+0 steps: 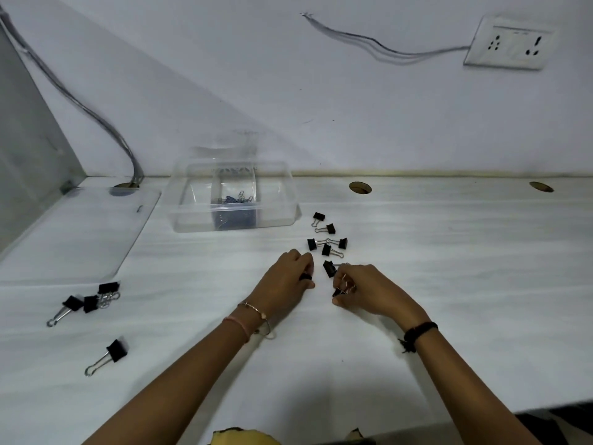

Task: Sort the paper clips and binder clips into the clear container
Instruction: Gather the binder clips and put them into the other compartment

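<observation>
A clear plastic container [279,216] stands at the back of the white table, with blue paper clips [233,199] in its middle compartment. Several small black binder clips [327,240] lie scattered just right of it. My left hand [290,281] rests on the table with fingers curled round a small black binder clip. My right hand [362,289] pinches binder clips by their wire handles, and another black clip [329,268] sits at its fingertips. Larger black binder clips lie at the left: a group [91,300] and a single one [114,351].
The container's clear lid [80,232] lies flat at the left. Cables [96,114] run down the wall into a table hole [126,185]. Two more cable holes [360,187] [541,186] sit along the back edge. A wall socket [510,43] is at upper right.
</observation>
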